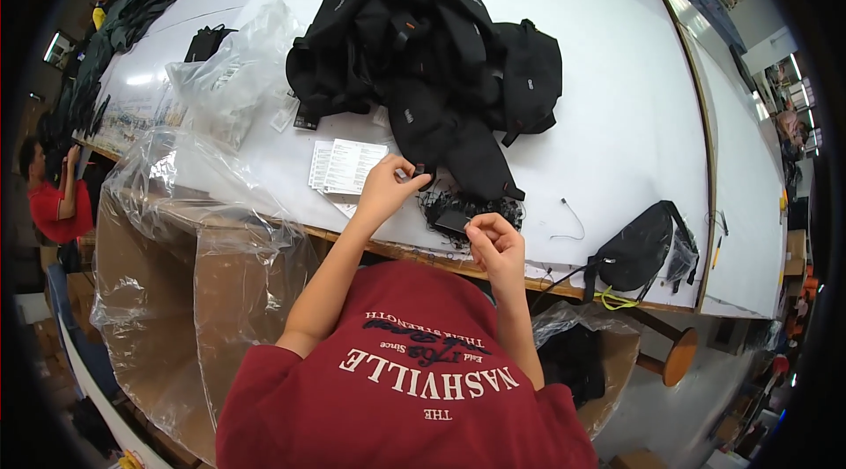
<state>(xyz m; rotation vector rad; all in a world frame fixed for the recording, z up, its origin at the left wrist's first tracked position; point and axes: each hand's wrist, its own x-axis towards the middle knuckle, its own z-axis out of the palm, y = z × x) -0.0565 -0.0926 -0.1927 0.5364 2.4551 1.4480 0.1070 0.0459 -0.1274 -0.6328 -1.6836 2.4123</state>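
My left hand point(384, 196) is raised over the table's near edge, thumb and fingers curled into a pinch. A small dark bit shows at its fingertips, too small to name. My right hand point(499, 249) is closed, thumb against forefinger, at the edge of a flat black tag point(452, 220). Beneath the tag lies a tangle of thin black cords point(507, 212). Just beyond both hands, a black bag point(441, 138) reaches out from a heap of black bags point(414, 37). Beside my left hand are white sheets of printed labels point(351, 167).
Clear plastic point(238, 72) lies on the white table point(617, 99), and more lines a large carton point(145, 275) at left. A black sling bag point(639, 249) rests at the right edge, above a wooden stool point(680, 356). A person in red point(62, 200) is at far left.
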